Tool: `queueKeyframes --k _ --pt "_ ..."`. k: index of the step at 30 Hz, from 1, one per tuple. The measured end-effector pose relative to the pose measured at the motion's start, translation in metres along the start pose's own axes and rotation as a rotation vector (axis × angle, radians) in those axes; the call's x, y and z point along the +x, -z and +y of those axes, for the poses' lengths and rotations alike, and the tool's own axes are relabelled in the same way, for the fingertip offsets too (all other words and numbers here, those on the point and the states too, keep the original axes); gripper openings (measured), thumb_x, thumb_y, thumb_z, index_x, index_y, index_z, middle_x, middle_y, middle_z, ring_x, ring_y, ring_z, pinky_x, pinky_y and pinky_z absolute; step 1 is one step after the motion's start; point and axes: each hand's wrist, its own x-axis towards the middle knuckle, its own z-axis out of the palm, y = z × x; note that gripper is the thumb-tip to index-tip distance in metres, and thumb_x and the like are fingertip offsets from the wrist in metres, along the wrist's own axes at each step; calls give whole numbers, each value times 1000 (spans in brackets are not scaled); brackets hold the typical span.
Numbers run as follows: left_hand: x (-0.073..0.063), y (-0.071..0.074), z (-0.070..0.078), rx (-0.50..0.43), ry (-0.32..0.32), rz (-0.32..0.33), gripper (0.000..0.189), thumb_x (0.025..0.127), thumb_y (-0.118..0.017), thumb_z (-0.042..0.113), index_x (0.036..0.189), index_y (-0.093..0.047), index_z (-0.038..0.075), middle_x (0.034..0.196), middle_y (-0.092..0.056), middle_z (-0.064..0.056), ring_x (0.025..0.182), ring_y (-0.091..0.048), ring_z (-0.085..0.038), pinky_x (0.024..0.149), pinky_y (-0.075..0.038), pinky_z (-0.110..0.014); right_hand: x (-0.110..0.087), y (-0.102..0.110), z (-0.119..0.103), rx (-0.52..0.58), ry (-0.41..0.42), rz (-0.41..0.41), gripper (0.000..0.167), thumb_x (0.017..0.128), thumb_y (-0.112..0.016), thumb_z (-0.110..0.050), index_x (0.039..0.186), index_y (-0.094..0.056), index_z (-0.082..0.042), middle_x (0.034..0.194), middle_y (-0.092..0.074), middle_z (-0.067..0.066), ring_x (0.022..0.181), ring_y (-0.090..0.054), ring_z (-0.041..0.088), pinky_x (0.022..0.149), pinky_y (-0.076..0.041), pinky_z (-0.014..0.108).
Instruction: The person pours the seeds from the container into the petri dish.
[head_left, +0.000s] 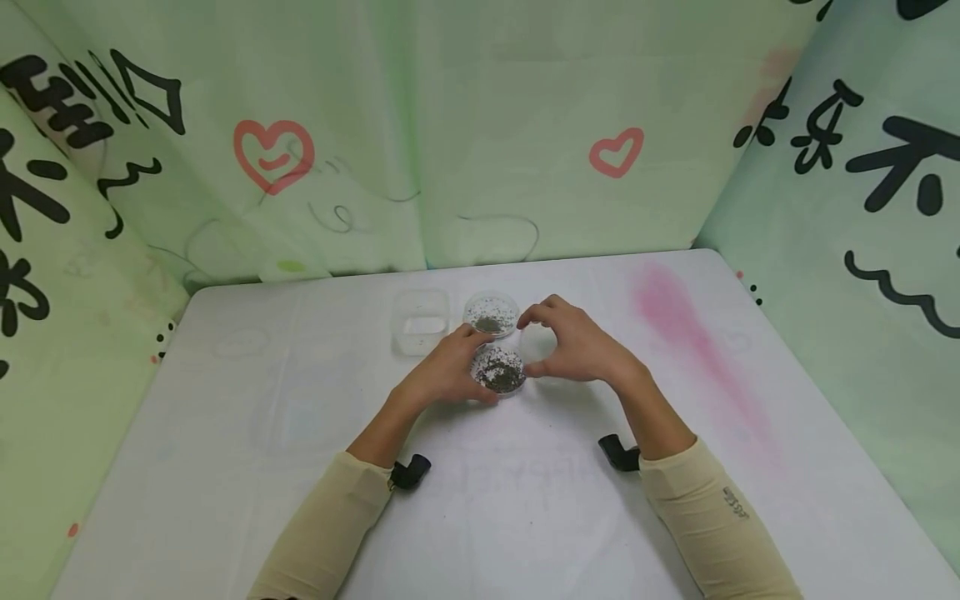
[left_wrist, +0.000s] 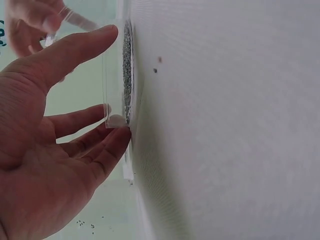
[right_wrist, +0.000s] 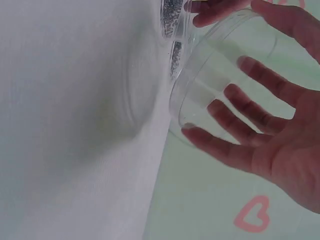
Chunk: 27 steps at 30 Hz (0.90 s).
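Note:
My left hand (head_left: 448, 369) holds a clear round dish (head_left: 498, 370) by its sides, thumb and fingers on opposite edges. Dark grains lie in a layer on the bottom of that dish, which stands on the table in the left wrist view. My right hand (head_left: 576, 340) grips a clear round lid (right_wrist: 210, 75) by its rim, fingers spread around it. The lid is tilted and raised off the table, just right of the grain dish. Directly behind stands a second clear dish (head_left: 491, 314), also with dark grains.
A clear rectangular plastic container (head_left: 420, 322) stands to the left behind my left hand. The white table (head_left: 510, 500) has a pink stain (head_left: 690, 333) on its right side. Green cloth (head_left: 510, 167) hangs along the back and both sides. A few loose grains (left_wrist: 90, 225) show in the left wrist view.

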Motion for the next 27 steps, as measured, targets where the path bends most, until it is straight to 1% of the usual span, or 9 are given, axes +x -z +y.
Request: queueKeyframes --k 3,6,10,13,16,20,23,27 --pt "0 0 -1 0 -2 -4 94 72 -97 32 150 -53 6 138 -55 -14 127 -56 -31 111 -48 -45 3 -2 -1 94 32 35 58 78 -90 -24 129 -65 -12 130 -58 14 123 -55 38 99 -52 55" --pt "0 0 -1 4 -2 -9 93 72 -96 32 151 -53 6 138 -54 -14 127 -56 -31 111 -48 -46 6 -6 -2 211 61 54 57 81 -90 -24 130 -64 -13 132 -57 14 127 -54 38 98 -56 56" --pt "1 1 -1 8 -5 -12 93 73 -96 32 151 -53 7 138 -54 -14 127 -56 -30 111 -48 -45 11 -10 -2 335 79 71 59 81 -91 -23 132 -62 -12 136 -56 12 130 -54 35 102 -56 56" --pt "1 0 -1 4 -8 -15 93 73 -96 32 151 -53 7 139 -54 -14 127 -56 -30 111 -48 -45 12 -12 -2 381 81 85 60 81 -91 -22 133 -62 -12 136 -56 9 131 -55 32 105 -54 55" --pt "1 0 -1 -3 -10 -12 93 72 -96 32 151 -53 7 138 -54 -14 127 -56 -30 111 -48 -45 13 -13 -3 425 83 94 61 80 -91 -18 133 -60 -10 137 -56 8 133 -56 32 107 -53 53" --pt "1 1 -1 -14 -11 -13 94 72 -96 32 151 -51 7 140 -54 -15 128 -56 -30 112 -48 -45 13 -15 -4 492 87 98 63 79 -92 -12 131 -59 -7 136 -56 8 135 -56 32 110 -52 46" --pt "-1 2 -2 -24 -11 -16 98 73 -96 33 154 -48 6 141 -53 -15 128 -56 -29 112 -48 -45 13 -16 -3 530 101 102 63 77 -93 -9 130 -58 -6 135 -56 10 134 -58 32 111 -51 41" --pt "-4 5 -2 -61 -16 -8 102 74 -95 36 157 -44 8 137 -55 -15 122 -57 -29 107 -50 -45 13 -18 -3 572 134 106 64 75 -93 -4 129 -57 -4 134 -56 13 133 -60 33 112 -50 37"
